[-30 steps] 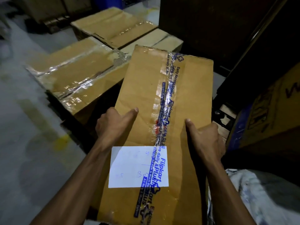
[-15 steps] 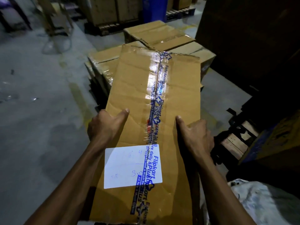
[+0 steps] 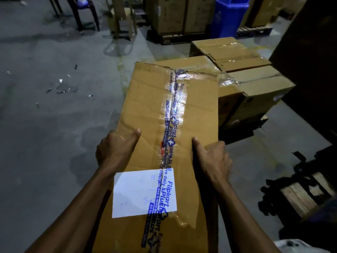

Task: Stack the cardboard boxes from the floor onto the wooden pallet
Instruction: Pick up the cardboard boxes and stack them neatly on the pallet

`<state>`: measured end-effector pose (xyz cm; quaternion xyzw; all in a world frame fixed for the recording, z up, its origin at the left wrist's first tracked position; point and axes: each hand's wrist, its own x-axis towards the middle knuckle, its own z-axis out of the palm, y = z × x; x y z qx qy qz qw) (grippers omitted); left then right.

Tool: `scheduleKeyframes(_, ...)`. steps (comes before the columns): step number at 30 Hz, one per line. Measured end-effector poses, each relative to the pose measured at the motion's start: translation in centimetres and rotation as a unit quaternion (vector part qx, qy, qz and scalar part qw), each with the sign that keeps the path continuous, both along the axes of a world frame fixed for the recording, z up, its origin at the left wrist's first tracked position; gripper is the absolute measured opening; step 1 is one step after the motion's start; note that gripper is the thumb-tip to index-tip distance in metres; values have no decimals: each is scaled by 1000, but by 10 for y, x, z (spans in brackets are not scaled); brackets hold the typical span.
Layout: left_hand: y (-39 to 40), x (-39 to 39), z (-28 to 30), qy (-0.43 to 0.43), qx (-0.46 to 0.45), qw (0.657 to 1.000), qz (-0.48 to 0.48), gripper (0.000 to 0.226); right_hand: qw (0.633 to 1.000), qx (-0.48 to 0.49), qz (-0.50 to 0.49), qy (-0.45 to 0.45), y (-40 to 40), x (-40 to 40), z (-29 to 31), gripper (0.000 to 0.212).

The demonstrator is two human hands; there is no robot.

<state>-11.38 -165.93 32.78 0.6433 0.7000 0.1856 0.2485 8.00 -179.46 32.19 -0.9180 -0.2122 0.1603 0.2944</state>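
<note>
I have the long box [image 3: 164,143] up off the floor, held lengthwise away from me toward twelve o'clock. My left hand [image 3: 114,150] grips its left edge, thumb lying on top and fingers curled out of sight down the side; my right hand [image 3: 213,159] grips the right edge the same way. Both hands sit near the box's middle, so the far half could dip if my grip slips on the smooth cardboard.

The stacked boxes [image 3: 246,84] lie at one o'clock, and the far end of my box overlaps them in my view; I cannot tell whether it touches them. If I set it down crooked, I think its corner could catch the torn tape on the nearest one or leave the box overhanging.

A pallet [image 3: 299,196] with bare slats shows at four o'clock, with dark scraps around it that could trip me. The gray floor [image 3: 54,134] from seven to eleven o'clock is open apart from small litter. A blue bin [image 3: 228,17] and chair legs [image 3: 76,15] stand well away at twelve and eleven.
</note>
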Motion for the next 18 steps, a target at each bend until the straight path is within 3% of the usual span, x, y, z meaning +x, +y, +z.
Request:
scheduleKeyframes(8, 131, -83, -19, 5, 22, 1000, 4, 68, 1000, -5, 8, -11, 134, -80, -10, 80)
scheduleKeyframes(18, 309, -159, 5, -3, 4, 1000, 1, 69, 1000, -25, 2, -10, 312, -154, 7, 77)
